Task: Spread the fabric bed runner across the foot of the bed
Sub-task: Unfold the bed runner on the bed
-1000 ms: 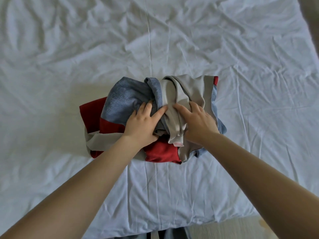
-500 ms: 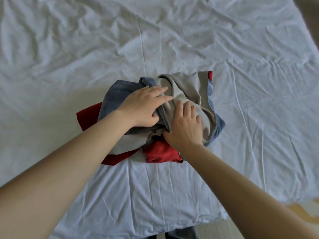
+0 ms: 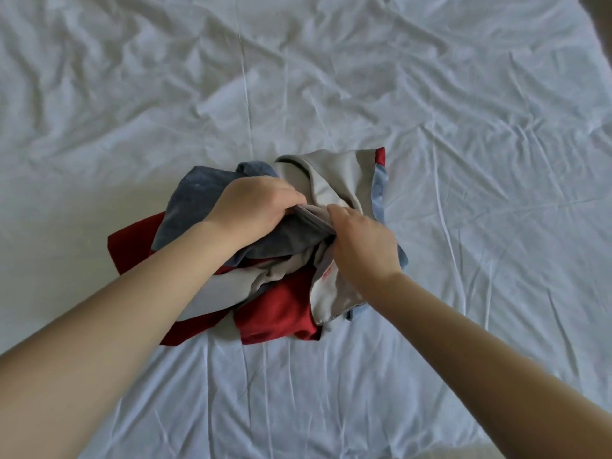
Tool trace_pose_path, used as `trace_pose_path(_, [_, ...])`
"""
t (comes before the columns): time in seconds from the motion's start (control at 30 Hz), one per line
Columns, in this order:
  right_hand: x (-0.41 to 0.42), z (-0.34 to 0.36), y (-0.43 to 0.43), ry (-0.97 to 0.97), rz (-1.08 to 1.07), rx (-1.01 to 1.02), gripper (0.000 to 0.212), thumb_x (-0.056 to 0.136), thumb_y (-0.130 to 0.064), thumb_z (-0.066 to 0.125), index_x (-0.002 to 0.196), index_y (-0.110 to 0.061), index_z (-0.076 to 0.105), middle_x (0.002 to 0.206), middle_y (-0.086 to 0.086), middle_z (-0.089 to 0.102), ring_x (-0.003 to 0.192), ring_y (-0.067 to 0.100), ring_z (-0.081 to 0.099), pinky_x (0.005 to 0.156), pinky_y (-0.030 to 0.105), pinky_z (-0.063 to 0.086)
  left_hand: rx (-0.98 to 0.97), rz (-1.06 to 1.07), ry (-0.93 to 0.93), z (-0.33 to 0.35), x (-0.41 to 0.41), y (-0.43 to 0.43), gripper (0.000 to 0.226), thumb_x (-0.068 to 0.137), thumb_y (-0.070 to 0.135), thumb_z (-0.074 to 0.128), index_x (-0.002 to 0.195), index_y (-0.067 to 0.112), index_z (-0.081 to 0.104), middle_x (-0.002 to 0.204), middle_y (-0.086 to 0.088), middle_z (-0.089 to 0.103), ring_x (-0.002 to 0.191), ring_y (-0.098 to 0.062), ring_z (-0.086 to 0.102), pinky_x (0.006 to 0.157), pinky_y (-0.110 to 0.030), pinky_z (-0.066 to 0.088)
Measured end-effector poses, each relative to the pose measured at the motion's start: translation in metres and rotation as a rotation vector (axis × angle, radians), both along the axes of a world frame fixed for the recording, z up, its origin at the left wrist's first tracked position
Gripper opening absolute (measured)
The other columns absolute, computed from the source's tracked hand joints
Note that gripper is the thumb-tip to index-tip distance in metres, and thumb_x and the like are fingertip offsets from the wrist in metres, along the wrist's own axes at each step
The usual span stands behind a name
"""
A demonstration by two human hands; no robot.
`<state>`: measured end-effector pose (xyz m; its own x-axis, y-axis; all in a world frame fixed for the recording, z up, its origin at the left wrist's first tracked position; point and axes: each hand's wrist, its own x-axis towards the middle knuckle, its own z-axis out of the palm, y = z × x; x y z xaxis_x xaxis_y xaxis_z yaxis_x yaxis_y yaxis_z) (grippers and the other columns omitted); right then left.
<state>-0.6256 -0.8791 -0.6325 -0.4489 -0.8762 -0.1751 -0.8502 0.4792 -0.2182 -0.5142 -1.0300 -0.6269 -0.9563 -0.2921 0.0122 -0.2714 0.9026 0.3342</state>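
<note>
Shows the bed runner (image 3: 278, 306) bunched in a loose heap on a wrinkled white sheet (image 3: 463, 144), in the nearer half of the bed and about midway across it. Lies folded over itself, not spread out.

Mixes several colours in its folds: deep red below and to the left, a denim-like grey-blue at the upper left, pale grey at the upper right and front, and a light blue strip down the right edge. Carries a small pinkish label (image 3: 326, 274) on a grey flap near the front.

Grips a grey fold at the top of the heap with the left hand (image 3: 251, 210), fingers curled over and round the cloth. Holds the same fold just beside it with the right hand (image 3: 364, 246), fingers curled down into the cloth, fingertips hidden. Brings both bare forearms in from the bottom corners.
</note>
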Motion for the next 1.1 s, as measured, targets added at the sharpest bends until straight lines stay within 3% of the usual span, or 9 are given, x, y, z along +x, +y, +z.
trace_pose_path(0.1, [-0.031,0.006,-0.006,-0.023,-0.028,-0.014,0.026,0.082,0.003,0.044,0.098,-0.015,0.053,0.086,0.002,0.059,0.062,0.025,0.047,0.05,0.031,0.033,0.0,0.015,0.056,0.005,-0.021,0.0,0.034,0.079,0.005,0.041,0.09,0.011,0.072,0.082,-0.009,0.07,0.079,-0.03,0.064,0.06,-0.042,0.052])
trace_pose_path(0.2, [-0.064,0.009,-0.014,-0.038,-0.047,-0.029,0.025,0.081,0.003,0.043,0.095,-0.014,0.055,0.082,0.004,0.056,0.068,0.03,0.055,0.053,0.032,0.035,-0.045,0.032,0.123,0.007,-0.047,-0.002,0.027,0.083,0.002,0.052,0.097,0.013,0.072,0.087,-0.006,0.072,0.079,-0.027,0.066,0.061,-0.031,0.049])
trace_pose_path(0.4, [-0.132,0.002,-0.019,-0.025,-0.096,-0.046,0.023,0.077,0.0,0.043,0.09,-0.014,0.056,0.087,0.008,0.062,0.072,0.033,0.055,0.057,0.033,0.037,-0.036,0.099,0.099,-0.001,-0.106,0.003,0.025,0.09,0.018,0.049,0.108,0.02,0.066,0.097,-0.004,0.07,0.089,-0.026,0.064,0.072,-0.041,0.052])
trace_pose_path(0.53, [-0.146,-0.01,-0.017,-0.054,-0.098,0.026,0.02,0.081,-0.003,0.044,0.092,-0.014,0.055,0.089,0.007,0.061,0.074,0.031,0.056,0.058,0.036,0.043,-0.044,0.111,-0.007,-0.008,-0.129,0.01,0.025,0.09,0.017,0.05,0.112,0.02,0.063,0.104,-0.002,0.068,0.093,-0.025,0.062,0.074,-0.042,0.051])
trace_pose_path(0.73, [-0.138,-0.001,-0.019,-0.059,0.0,0.017,0.021,0.081,-0.006,0.045,0.096,-0.016,0.055,0.089,0.003,0.06,0.072,0.026,0.057,0.055,0.033,0.044,-0.008,0.173,-0.012,0.001,-0.107,0.01,0.029,0.09,0.013,0.049,0.115,0.017,0.063,0.112,-0.003,0.066,0.1,-0.024,0.061,0.076,-0.039,0.051])
trace_pose_path(0.87, [-0.118,0.015,-0.014,-0.104,0.04,-0.016,0.038,0.078,-0.011,0.049,0.115,-0.02,0.053,0.099,0.001,0.06,0.08,0.023,0.057,0.054,0.029,0.039,-0.035,0.244,-0.009,0.013,-0.064,0.013,0.045,0.088,0.023,0.055,0.132,0.02,0.05,0.134,-0.001,0.055,0.119,-0.021,0.054,0.088,-0.035,0.049])
trace_pose_path(0.93, [-0.101,0.024,-0.013,-0.125,0.056,-0.043,0.059,0.074,-0.012,0.052,0.132,-0.023,0.043,0.116,0.002,0.058,0.097,0.025,0.056,0.063,0.032,0.044,-0.035,0.303,-0.024,0.019,-0.036,0.016,0.047,0.088,0.028,0.055,0.134,0.019,0.046,0.137,-0.002,0.052,0.12,-0.02,0.054,0.088,-0.035,0.05])
trace_pose_path(1.0, [-0.082,0.032,-0.015,-0.106,0.101,-0.107,0.073,0.07,-0.014,0.056,0.139,-0.023,0.035,0.129,0.002,0.052,0.111,0.026,0.052,0.083,0.038,0.045,-0.042,0.325,-0.053,0.024,-0.007,0.017,0.048,0.088,0.032,0.053,0.133,0.016,0.048,0.138,-0.005,0.052,0.122,-0.022,0.053,0.089,-0.037,0.05])
trace_pose_path(1.1, [-0.048,0.042,-0.019,-0.025,0.182,-0.196,0.074,0.071,-0.025,0.06,0.141,-0.02,0.037,0.139,0.001,0.046,0.128,0.021,0.041,0.107,0.041,0.033,-0.075,0.316,-0.1,0.028,0.034,0.014,0.048,0.09,0.037,0.048,0.132,0.015,0.049,0.137,-0.007,0.053,0.121,-0.025,0.054,0.089,-0.039,0.05])
